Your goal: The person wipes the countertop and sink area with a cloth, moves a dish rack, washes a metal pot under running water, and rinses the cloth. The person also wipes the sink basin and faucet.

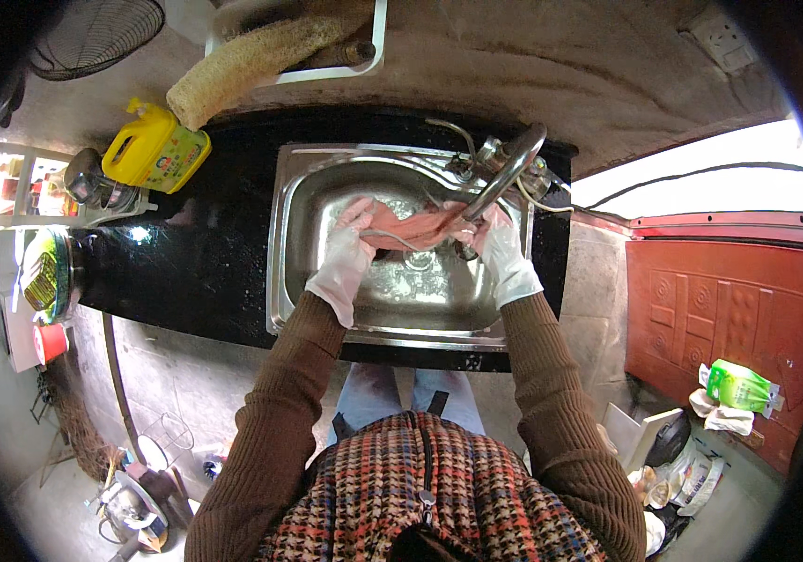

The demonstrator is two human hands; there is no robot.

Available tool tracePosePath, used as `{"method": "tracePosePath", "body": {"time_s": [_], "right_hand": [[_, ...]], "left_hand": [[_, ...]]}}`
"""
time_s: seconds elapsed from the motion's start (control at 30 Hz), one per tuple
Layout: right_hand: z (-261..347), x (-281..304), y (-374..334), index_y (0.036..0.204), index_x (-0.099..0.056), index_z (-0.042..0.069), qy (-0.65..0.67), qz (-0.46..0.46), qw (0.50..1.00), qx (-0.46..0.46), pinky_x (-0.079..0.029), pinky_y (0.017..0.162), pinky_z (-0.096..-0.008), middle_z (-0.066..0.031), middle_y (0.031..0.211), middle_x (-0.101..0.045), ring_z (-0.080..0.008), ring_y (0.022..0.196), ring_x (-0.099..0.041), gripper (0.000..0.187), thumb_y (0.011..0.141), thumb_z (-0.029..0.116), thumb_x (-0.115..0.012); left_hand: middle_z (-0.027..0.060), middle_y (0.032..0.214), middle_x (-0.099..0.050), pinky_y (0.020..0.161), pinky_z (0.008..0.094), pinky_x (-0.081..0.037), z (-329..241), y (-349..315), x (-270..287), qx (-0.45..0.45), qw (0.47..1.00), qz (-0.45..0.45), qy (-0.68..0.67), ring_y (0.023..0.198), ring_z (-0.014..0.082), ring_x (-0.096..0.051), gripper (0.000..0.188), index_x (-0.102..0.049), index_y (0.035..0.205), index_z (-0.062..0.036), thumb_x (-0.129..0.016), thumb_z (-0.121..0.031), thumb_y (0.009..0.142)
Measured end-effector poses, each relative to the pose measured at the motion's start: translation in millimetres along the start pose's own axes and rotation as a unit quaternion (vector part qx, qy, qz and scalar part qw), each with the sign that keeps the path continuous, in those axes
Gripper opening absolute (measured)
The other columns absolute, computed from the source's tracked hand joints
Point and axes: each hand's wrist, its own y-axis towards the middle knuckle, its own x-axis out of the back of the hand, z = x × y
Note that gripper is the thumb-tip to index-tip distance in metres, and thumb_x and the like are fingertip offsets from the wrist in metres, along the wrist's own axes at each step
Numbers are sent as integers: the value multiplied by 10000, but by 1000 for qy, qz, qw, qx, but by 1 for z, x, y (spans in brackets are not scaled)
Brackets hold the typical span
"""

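A pinkish cloth with a grey edge (411,230) stretches between my two gloved hands, above the basin of a stainless steel sink (281,272). On its left end, my left hand (350,245), in a thin translucent glove, is closed. My right hand (500,251), gloved the same way, grips the other end beneath the curved metal faucet (512,173). The spout partly covers the cloth near that hand. Whether water runs from it I cannot tell. The drain (417,259) shows below the cloth.
The sink is set in a black countertop (205,253). A yellow jug (160,150) stands at its back left, near a loofah (251,64). A thin hose (544,199) lies by the faucet. To the right is a red door panel (701,309) with a green package (738,386).
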Motion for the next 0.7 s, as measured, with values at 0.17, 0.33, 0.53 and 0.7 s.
{"method": "tracePosePath", "body": {"time_s": [0.17, 0.33, 0.53, 0.7], "right_hand": [[-6, -34, 25, 1315, -582, 0, -607, -91, 787, -61, -597, 900, -425, -199, 1199, -724, -318, 1090, -728, 742, 873, 551, -809], [20, -40, 20, 1335, -682, 137, -766, 7, 590, -254, -545, 1002, -432, -237, 1324, -662, -357, 1187, -686, 760, 781, 645, -795], [2, -14, 18, 1378, -589, 51, -229, -58, 970, -54, -592, 855, -351, -86, 1133, -700, -230, 964, -712, 548, 875, 59, -807], [-34, -67, 1, 1326, -557, 31, -272, -116, 948, -119, -573, 804, -344, -103, 1227, -667, -186, 1023, -664, 404, 968, 107, -729]], "left_hand": [[187, 1424, -616, 1073, 414, -572, -5, -10, -22, -19, 996, 82, -15, 1276, 304, -644, 465, -499, 1505, 10, -485, 42, 1041], [154, 1326, -657, 1063, 443, -582, -2, -12, -33, -70, 990, 105, 58, 1268, 320, -648, 494, -529, 1495, -27, -498, 84, 1014], [156, 1465, -547, 1060, 612, -541, 52, -16, -7, -94, 994, 14, 45, 1341, 368, -582, 479, -533, 1503, -140, -577, -36, 1038], [148, 1620, -441, 1086, 714, -413, 88, -27, -15, 270, 958, -95, 15, 1450, 339, -474, 706, -360, 1611, -256, -468, -671, 1051]]}}
